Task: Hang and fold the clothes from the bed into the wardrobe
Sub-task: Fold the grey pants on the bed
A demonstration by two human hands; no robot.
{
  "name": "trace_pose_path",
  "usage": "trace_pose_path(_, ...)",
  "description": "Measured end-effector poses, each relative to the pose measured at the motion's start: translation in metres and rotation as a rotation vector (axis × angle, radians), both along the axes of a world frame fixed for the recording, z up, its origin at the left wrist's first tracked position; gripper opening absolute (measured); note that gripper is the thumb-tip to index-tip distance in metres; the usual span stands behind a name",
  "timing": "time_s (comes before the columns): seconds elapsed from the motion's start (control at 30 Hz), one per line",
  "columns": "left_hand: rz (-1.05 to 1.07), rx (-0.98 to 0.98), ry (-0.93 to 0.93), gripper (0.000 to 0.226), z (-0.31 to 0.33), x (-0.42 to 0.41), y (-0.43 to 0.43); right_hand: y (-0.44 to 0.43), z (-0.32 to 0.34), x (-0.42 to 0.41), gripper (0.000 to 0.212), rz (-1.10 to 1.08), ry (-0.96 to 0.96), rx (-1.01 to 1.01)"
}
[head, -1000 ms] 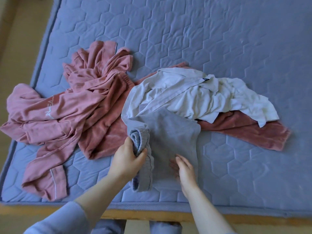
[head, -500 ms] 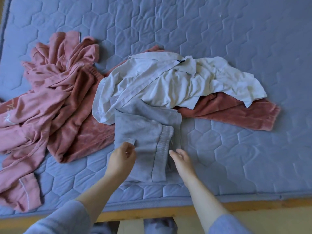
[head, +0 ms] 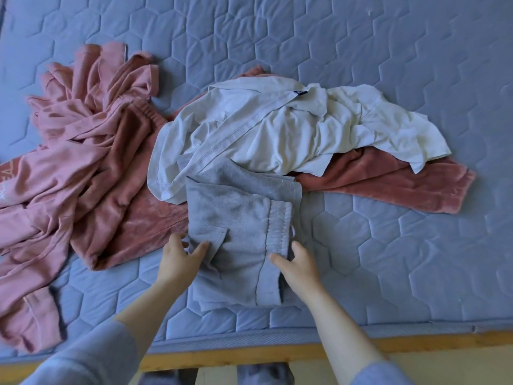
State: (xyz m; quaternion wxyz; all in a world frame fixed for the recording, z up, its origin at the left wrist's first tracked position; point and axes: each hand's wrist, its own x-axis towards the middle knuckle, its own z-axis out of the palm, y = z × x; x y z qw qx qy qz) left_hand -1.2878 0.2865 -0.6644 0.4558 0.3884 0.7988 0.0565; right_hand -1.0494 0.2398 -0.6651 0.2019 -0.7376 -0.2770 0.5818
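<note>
A folded grey garment [head: 238, 232] with a drawstring waistband along its right side lies flat near the front edge of the quilted blue mattress [head: 388, 65], and both hands meet it at its near half. The left hand [head: 180, 262] rests at the grey garment's left edge with its fingers spread and fairly straight, their tips touching the small flap of cloth there, nothing clasped. The right hand [head: 298, 266] sits at the grey garment's right edge beside the waistband: its thumb lies on top of the cloth and its fingers run along the edge, but whether they tuck under and pinch the fabric cannot be told. Just beyond the grey garment, overlapping its far edge, a crumpled white shirt [head: 277, 134] with a dark neck label is heaped. Under that shirt a rust-pink velvety garment [head: 388, 187] spreads out to the far right of the grey garment and also shows to its left, touching its left edge. Further left of the grey garment a paler pink garment [head: 69, 168] lies rumpled, with pale lettering at the picture's edge. Nearer than the grey garment, past the mattress border, runs the wooden bed frame [head: 249, 354]; both forearms end in grey-blue sleeves [head: 88, 362]
</note>
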Motion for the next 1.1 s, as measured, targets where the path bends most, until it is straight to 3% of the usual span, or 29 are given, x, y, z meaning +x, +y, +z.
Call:
trace_pose_path(0.1, -0.007, -0.079, -0.038, 0.063, -0.005, 0.005, 0.003, 0.0, -0.009, 0.009, 0.019, 0.065, -0.17, -0.01)
trace_pose_path(0.2, -0.005, -0.111, -0.031, 0.063, -0.013, 0.009, 0.006, 0.004, -0.025, 0.008, 0.029, 0.194, -0.5, -0.002)
trace_pose_path(0.23, 0.005, -0.121, -0.028, 0.06, -0.015, 0.01, 0.008, 0.006, -0.027, 0.006, 0.029, 0.187, -0.487, -0.019)
trace_pose_path(0.37, 0.072, -0.173, -0.078, 0.051, -0.022, 0.006, 0.011, 0.004, -0.022, 0.008, 0.021, -0.028, -0.01, -0.069)
trace_pose_path(0.43, 0.093, -0.232, -0.126, 0.053, -0.021, 0.004, 0.011, -0.007, -0.017, 0.016, 0.012, -0.035, 0.073, -0.093)
trace_pose_path(0.5, 0.072, -0.272, -0.059, 0.055, -0.016, 0.009, 0.01, -0.022, -0.019, 0.023, 0.029, -0.073, 0.051, -0.107)
trace_pose_path(0.53, 0.06, -0.237, 0.043, 0.055, -0.012, 0.012, 0.009, -0.028, -0.022, 0.025, 0.038, -0.144, 0.015, -0.107)
trace_pose_path(0.6, 0.002, -0.007, 0.222, 0.048, -0.003, 0.02, 0.009, -0.035, -0.025, 0.029, 0.034, -0.34, 0.005, -0.107)
trace_pose_path(0.67, -0.163, 0.269, 0.205, 0.032, 0.01, 0.03, 0.01, -0.038, -0.023, 0.028, 0.019, -0.381, 0.014, -0.164)
trace_pose_path(0.73, -0.372, 0.363, 0.082, 0.022, 0.02, 0.045, 0.014, -0.041, -0.019, 0.023, 0.008, -0.324, 0.022, -0.205)
trace_pose_path(0.83, -0.546, 0.153, -0.033, 0.031, 0.023, 0.079, 0.021, -0.042, -0.006, 0.008, 0.008, -0.338, 0.095, -0.089)
trace_pose_path(0.9, -0.502, -0.092, -0.056, 0.062, 0.02, 0.103, 0.025, -0.04, 0.008, -0.004, 0.022, -0.325, 0.138, -0.015)
trace_pose_path(1.0, -0.414, -0.261, -0.036, 0.101, 0.012, 0.121, 0.031, -0.038, 0.029, -0.019, 0.038, -0.18, 0.266, 0.036)
trace_pose_path(1.03, -0.428, -0.29, -0.004, 0.102, 0.01, 0.12, 0.033, -0.039, 0.033, -0.023, 0.04, -0.122, 0.336, 0.035)
trace_pose_path(1.1, -0.509, -0.285, 0.044, 0.066, 0.004, 0.113, 0.037, -0.044, 0.036, -0.025, 0.042, -0.07, 0.421, 0.012)
